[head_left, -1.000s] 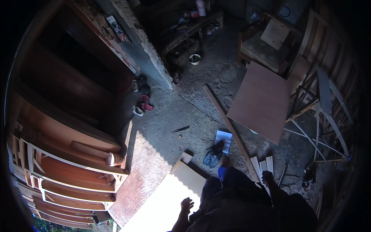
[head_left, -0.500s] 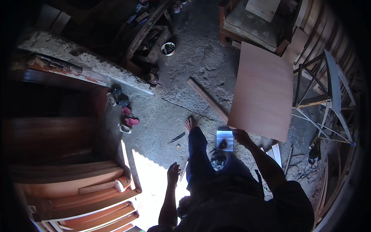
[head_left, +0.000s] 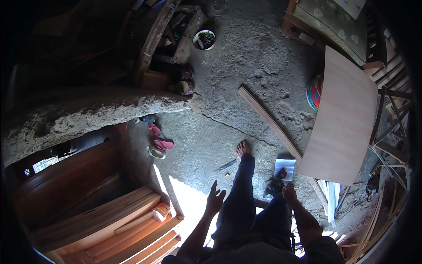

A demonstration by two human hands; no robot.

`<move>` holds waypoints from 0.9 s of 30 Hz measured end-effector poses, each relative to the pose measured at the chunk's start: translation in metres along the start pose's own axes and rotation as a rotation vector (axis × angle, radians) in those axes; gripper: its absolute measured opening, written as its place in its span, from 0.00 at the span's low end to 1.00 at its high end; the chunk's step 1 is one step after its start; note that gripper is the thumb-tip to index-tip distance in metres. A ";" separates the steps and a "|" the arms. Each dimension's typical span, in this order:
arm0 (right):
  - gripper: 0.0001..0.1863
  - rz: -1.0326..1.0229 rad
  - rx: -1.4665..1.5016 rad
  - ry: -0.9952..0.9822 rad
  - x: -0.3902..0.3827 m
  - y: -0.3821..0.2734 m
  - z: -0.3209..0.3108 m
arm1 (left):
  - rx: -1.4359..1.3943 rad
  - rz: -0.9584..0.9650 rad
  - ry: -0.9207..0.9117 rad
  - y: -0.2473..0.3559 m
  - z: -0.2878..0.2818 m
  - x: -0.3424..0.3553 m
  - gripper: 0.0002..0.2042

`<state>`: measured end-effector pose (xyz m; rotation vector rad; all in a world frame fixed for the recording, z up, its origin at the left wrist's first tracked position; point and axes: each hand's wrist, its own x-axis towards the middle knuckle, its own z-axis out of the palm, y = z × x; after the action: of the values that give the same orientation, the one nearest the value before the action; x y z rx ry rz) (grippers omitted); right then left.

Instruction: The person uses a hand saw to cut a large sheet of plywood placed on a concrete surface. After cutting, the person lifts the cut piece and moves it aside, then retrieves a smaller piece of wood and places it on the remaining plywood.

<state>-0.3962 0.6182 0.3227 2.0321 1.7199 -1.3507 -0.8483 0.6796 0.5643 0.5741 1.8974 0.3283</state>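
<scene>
My left hand (head_left: 215,199) is in the air left of my jeans-covered leg, fingers apart, holding nothing. My right hand (head_left: 289,193) has its fingers curled beside a dark crumpled bag (head_left: 273,188); whatever it may hold is hidden. Just beyond it a white sheet (head_left: 284,166) lies on the floor with a dark object on it. A long wooden beam (head_left: 263,112) slants along the floor toward a large plywood sheet (head_left: 340,114). My bare foot (head_left: 242,148) is forward, near a thin dark piece (head_left: 224,166) and a small wood chip (head_left: 227,175).
Sandals (head_left: 162,144) sit by a broken wall edge (head_left: 96,108). Wooden panels (head_left: 101,211) stand lower left. A bucket (head_left: 203,39) is by a wooden bench (head_left: 149,39). A colourful round container (head_left: 313,94), cushioned seat (head_left: 325,22) and wooden frames (head_left: 393,127) are at the right.
My bare left foot has stepped forward onto the floor. My right hand rose toward the plywood, then came down by the bag. The view has shifted, bringing the round container into sight.
</scene>
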 end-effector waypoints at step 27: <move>0.32 0.785 -0.232 -0.247 0.277 -0.008 0.093 | 0.425 0.704 1.346 0.260 -0.365 0.199 0.40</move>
<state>-0.4696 0.7591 0.0775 1.9679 0.7780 -1.0115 -1.1845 1.0196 0.6735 1.5894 3.0121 0.9381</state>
